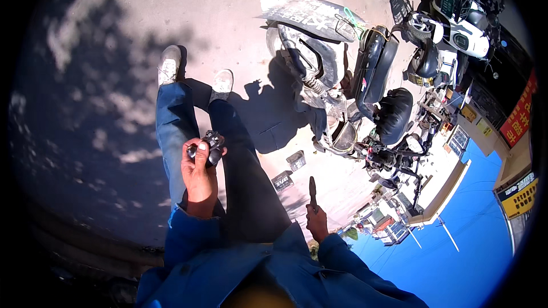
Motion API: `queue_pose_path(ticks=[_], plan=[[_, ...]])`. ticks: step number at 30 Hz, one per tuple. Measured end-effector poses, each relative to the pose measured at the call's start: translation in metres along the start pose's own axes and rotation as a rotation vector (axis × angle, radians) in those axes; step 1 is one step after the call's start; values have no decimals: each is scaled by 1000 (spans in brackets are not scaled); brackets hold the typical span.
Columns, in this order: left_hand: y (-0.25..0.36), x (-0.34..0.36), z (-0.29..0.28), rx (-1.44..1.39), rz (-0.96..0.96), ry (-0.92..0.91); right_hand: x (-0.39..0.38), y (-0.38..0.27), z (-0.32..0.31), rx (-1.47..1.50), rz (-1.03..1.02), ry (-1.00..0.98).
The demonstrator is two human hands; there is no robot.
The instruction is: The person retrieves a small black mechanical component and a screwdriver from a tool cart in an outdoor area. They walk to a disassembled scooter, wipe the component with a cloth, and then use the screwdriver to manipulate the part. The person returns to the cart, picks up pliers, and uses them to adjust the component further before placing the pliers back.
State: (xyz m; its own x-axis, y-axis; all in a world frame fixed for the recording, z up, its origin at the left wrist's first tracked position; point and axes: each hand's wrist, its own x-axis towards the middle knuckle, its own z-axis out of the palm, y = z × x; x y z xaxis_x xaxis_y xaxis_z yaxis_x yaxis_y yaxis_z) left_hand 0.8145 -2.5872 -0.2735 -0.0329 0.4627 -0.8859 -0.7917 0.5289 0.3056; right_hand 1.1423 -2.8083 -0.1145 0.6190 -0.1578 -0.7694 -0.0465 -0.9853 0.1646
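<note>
My left hand (200, 185) is closed around a small dark metal part (214, 141), held above my legs with the thumb on its side. The part looks lumpy and shiny, and its exact kind does not show. My right hand (317, 222) grips a slim dark hand tool (313, 190) upright, away from the part; its lower end is hidden in the fingers, so I cannot name its kind. To the right stands a partly stripped electric scooter (342, 102), apart from both hands, with a black seat (394, 115).
Two dark box-shaped blocks, a nearer one (282, 181) and a farther one (296, 161), sit on the ground between me and the scooter. More parked scooters (465, 28) stand at the far right, by shop fronts and a red banner (520, 108). Tree shade covers the pavement (103, 125) at left.
</note>
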Motion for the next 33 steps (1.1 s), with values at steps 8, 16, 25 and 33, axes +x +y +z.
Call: queue_pose_path(ticks=[8,16,25,33], plan=[[105,-65,59,349,11,-206,-86,195,67,112,356,-164],[82,-159,148,500,-69,-564,-166,277,185,316,432,-178],[-79,-268,156,932,-249,-880,-166,346,331,849,618,-238],[-244,-376,95,1169,-634,-886,-138,413,355,1126,774,-281]])
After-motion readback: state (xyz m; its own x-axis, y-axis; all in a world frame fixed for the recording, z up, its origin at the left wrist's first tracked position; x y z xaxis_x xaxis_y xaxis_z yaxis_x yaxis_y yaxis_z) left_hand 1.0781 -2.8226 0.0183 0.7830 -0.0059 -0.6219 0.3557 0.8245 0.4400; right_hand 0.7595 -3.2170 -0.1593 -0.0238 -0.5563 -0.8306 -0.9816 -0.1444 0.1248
